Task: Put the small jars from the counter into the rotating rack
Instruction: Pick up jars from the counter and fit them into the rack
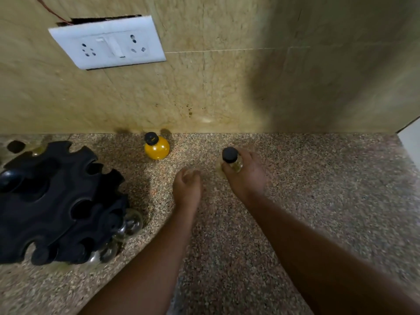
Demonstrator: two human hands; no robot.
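Speckled granite counter (318, 201) meets a beige tiled wall (227, 87) carrying a white socket plate (106, 43). At near left stands the black rack (56, 201), glass jars in its lower slots. By the far wall sits a round yellow jar (157, 148) with a black cap. The right hand (244, 172) grips a clear, black-capped jar (231, 161) standing on the counter. The left hand (187, 186) hovers loosely curled and empty.

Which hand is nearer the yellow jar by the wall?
Left. The left hand sits just in front and right of the yellow jar, not touching; the right hand is farther right, gripping another jar.
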